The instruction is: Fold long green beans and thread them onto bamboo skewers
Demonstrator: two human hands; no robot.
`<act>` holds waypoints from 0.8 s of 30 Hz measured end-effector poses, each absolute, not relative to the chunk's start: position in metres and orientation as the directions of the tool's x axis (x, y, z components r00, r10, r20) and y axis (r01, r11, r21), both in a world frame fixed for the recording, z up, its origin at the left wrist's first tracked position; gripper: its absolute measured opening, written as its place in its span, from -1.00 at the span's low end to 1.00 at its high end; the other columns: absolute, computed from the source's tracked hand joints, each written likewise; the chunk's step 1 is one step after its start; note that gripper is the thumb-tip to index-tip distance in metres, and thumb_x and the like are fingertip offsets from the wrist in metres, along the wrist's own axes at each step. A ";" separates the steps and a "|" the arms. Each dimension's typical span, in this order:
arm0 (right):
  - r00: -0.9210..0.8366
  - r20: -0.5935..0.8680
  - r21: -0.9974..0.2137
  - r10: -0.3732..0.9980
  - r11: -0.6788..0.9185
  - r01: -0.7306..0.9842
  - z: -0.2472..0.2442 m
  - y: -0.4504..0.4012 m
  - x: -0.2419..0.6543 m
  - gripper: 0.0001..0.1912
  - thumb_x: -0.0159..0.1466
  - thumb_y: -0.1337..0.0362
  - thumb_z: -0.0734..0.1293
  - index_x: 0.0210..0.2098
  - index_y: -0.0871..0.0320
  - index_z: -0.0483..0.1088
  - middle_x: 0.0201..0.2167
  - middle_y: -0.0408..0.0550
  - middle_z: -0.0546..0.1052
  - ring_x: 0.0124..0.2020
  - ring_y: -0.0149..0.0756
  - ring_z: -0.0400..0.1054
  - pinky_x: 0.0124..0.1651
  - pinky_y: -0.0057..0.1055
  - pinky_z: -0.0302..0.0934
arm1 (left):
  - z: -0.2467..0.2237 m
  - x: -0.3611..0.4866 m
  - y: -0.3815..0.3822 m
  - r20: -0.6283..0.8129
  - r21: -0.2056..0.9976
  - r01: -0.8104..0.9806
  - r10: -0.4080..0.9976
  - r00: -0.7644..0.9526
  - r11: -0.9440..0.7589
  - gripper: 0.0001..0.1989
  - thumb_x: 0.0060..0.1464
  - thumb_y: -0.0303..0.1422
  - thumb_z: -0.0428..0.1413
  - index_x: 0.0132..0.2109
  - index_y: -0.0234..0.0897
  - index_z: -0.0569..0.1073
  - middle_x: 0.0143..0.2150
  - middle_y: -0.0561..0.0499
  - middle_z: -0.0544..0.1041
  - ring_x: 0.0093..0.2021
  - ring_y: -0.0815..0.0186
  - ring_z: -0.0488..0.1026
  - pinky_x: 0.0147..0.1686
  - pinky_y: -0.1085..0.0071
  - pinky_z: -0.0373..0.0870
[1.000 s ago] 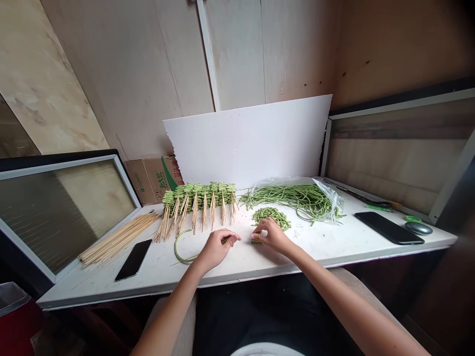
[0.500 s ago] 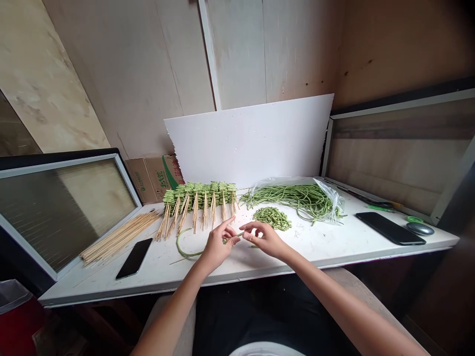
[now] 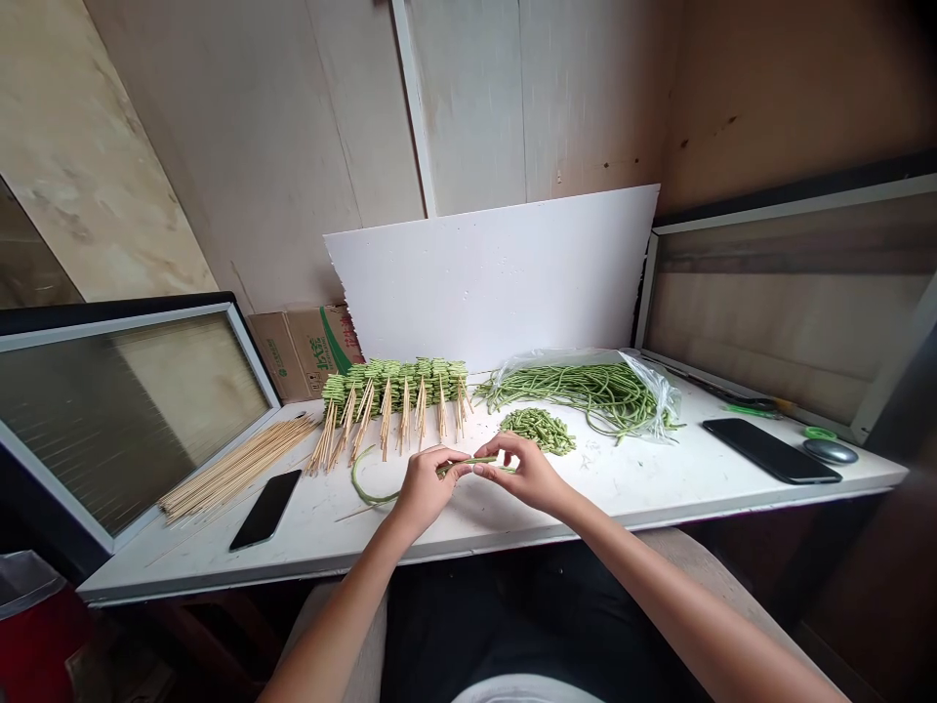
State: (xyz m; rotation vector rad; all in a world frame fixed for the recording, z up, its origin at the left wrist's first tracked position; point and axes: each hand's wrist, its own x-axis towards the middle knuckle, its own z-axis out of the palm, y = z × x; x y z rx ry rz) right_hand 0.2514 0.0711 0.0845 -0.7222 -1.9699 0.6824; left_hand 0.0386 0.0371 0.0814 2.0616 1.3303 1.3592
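A long green bean [image 3: 364, 493] curves on the table to the left of my hands and runs up into my left hand [image 3: 431, 480], whose fingers are closed on it. My right hand [image 3: 517, 469] pinches the same bean close by, with the fingertips of both hands almost touching. A short green length shows between the right thumb and fingers. Behind my right hand lies a pile of short bean pieces [image 3: 540, 430]. Skewered bean pieces [image 3: 395, 381] are stacked at the back, their sticks pointing toward me.
Long beans [image 3: 592, 389] lie in a clear plastic bag at the back right. Loose wooden skewers [image 3: 234, 469] and a phone [image 3: 264, 510] are at the left. Another dark phone [image 3: 768, 450] and a mouse [image 3: 830, 451] lie right. A white board [image 3: 490, 283] stands behind.
My left fingers have closed down from a more spread pose. More of the green bean now shows between my hands and across my right fingers.
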 end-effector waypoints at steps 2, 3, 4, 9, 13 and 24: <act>-0.415 0.570 -0.688 0.709 0.688 0.230 0.084 0.070 0.249 -0.74 0.30 0.02 0.47 -0.25 0.08 0.59 -0.27 -0.02 0.63 -0.18 -0.18 0.42 -0.25 -0.32 0.26 | 0.081 0.041 0.036 0.587 0.641 0.530 0.799 0.128 -0.555 -0.91 0.17 -0.35 0.29 -0.19 -0.23 0.68 -0.24 -0.09 0.67 -0.29 0.23 0.57 -0.26 0.36 0.48; -0.409 0.574 -0.686 0.710 0.689 0.233 0.083 0.070 0.248 -0.75 0.30 0.03 0.47 -0.26 0.08 0.59 -0.28 -0.02 0.63 -0.20 -0.19 0.41 -0.25 -0.32 0.25 | 0.081 0.042 0.035 0.610 0.616 0.535 0.780 0.141 -0.579 -0.91 0.18 -0.35 0.29 -0.20 -0.23 0.68 -0.25 -0.09 0.66 -0.28 0.23 0.56 -0.26 0.36 0.47; -0.407 0.576 -0.685 0.709 0.691 0.233 0.082 0.070 0.248 -0.76 0.31 0.04 0.46 -0.26 0.08 0.58 -0.28 -0.03 0.63 -0.21 -0.19 0.40 -0.25 -0.32 0.24 | 0.081 0.042 0.034 0.629 0.593 0.540 0.763 0.153 -0.597 -0.91 0.19 -0.34 0.28 -0.20 -0.22 0.68 -0.26 -0.08 0.66 -0.28 0.23 0.56 -0.27 0.37 0.46; -0.390 0.608 -0.668 0.692 0.711 0.219 0.082 0.069 0.246 -0.91 0.34 0.22 0.42 -0.27 0.09 0.55 -0.30 -0.04 0.58 -0.20 -0.19 0.36 -0.24 -0.33 0.22 | 0.083 0.045 0.031 0.585 0.617 0.551 0.796 0.157 -0.562 -0.86 0.22 -0.32 0.24 -0.14 -0.25 0.66 -0.23 -0.10 0.66 -0.28 0.24 0.55 -0.30 0.40 0.41; -0.389 0.619 -0.669 0.682 0.718 0.195 0.083 0.067 0.246 -0.91 0.31 0.37 0.40 -0.32 0.08 0.52 -0.34 -0.06 0.56 -0.22 -0.18 0.32 -0.19 -0.29 0.21 | 0.086 0.047 0.026 0.434 0.709 0.502 0.868 0.241 -0.495 -0.74 0.33 -0.27 0.08 -0.20 -0.28 0.63 -0.40 -0.02 0.58 -0.42 0.31 0.46 -0.36 0.42 0.35; -0.595 0.539 -0.727 0.596 0.686 0.029 0.083 0.070 0.249 -0.78 0.35 0.07 0.43 -0.31 0.07 0.60 -0.32 -0.04 0.56 -0.18 -0.19 0.36 -0.05 -0.25 0.23 | 0.080 0.036 0.035 0.318 0.811 0.376 0.877 0.359 -0.448 -0.69 0.32 -0.27 0.04 -0.35 -0.32 0.49 -0.49 0.05 0.41 -0.44 0.36 0.35 -0.35 0.44 0.27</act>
